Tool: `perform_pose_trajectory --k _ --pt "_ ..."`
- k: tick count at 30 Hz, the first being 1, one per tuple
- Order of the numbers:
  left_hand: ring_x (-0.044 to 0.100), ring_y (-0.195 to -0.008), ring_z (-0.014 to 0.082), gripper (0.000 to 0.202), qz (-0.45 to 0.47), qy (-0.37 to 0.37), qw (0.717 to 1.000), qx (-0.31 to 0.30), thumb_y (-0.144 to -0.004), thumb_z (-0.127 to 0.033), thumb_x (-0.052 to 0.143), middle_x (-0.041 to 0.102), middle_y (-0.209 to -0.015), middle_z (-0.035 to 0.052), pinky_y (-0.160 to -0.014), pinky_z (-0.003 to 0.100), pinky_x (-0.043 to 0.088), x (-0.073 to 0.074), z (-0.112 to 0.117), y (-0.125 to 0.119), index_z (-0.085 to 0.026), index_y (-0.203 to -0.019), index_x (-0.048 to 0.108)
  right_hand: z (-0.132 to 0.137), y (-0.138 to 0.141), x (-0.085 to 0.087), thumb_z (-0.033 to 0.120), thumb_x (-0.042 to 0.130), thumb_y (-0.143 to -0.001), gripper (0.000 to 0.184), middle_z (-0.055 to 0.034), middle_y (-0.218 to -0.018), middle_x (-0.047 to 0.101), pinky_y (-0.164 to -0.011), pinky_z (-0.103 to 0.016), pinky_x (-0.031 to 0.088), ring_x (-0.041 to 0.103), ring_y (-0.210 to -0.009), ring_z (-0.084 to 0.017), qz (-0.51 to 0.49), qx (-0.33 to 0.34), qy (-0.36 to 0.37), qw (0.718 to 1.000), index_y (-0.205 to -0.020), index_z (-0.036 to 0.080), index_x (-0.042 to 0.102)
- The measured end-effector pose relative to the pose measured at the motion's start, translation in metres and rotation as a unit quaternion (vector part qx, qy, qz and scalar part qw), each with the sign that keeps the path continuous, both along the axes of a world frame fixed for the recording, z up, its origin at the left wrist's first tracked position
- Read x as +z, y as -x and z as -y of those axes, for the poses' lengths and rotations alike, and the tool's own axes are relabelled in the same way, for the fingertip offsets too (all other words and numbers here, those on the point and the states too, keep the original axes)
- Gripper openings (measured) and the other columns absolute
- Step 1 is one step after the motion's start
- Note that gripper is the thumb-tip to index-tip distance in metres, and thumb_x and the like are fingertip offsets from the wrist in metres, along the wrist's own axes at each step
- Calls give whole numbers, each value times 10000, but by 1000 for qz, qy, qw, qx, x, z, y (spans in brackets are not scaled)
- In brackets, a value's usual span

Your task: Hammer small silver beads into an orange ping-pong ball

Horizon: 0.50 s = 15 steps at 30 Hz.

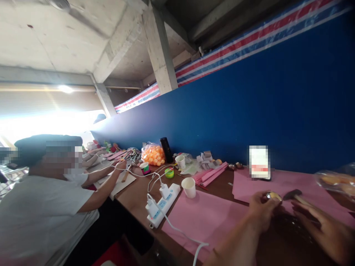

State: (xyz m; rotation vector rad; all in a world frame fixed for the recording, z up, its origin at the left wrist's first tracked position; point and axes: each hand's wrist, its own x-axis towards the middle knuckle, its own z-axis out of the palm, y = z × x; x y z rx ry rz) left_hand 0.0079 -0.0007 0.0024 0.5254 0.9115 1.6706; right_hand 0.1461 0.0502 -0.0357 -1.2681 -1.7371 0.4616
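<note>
While the left hand (260, 211) pinches a small round metal piece (273, 195) between thumb and fingertips, low in the right of the frame, the piece sits just above the pink sheet (205, 218) that covers this part of the table (133, 201). Immediately to its right is the dark head of a small hammer (293, 193); whether head and piece touch cannot be determined. The right hand (328, 231), in the lower right corner, grips the hammer handle with its fingers pressed together along it. Judged from this position, the piece is presented and the hammer is poised beside it. No strike mark can be made out on the piece, so the hammering appears to be at an early stage, with most of it left to do. Further left on the table are a paper cup (190, 186), a white power strip (163, 205) and a bag of orange balls (152, 153). A co-worker (41, 207) sits at the far left.
</note>
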Motion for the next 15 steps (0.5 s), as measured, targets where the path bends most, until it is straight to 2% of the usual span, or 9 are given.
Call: perform_pose_trajectory --k 1,3,9,15 --pt "579 -512 104 546 -3 -2 1000 -3 -471 -301 773 609 -761 59 -598 268 490 0 0 0 -98 -940 582 -2 -1 -4 464 492 -610 363 1 -977 634 -792 -367 448 568 -950 -271 6 48 -23 999 -937 346 599" --pt "572 -510 100 518 -14 -5 1000 -7 -472 -305 771 610 -744 50 -599 272 489 1 1 0 -103 -915 593 -5 -1 -10 462 474 -626 402 -30 -1015 617 -833 -392 416 548 -985 -286 17 79 -40 996 -996 329 555" --pt "570 -549 97 502 -58 12 998 -5 -504 -302 758 605 -795 65 -644 285 494 4 4 0 -101 -935 597 -6 -1 -5 461 469 -622 382 -72 -1003 619 -866 -394 390 550 -985 -300 20 89 -16 996 -955 294 557" --pt "593 -660 144 574 -107 -2 994 -5 -506 -349 750 593 -869 75 -700 337 496 -5 4 0 -138 -1014 587 1 0 3 443 448 -644 406 -87 -1016 619 -863 -387 408 549 -997 -289 47 93 -41 994 -987 258 563"
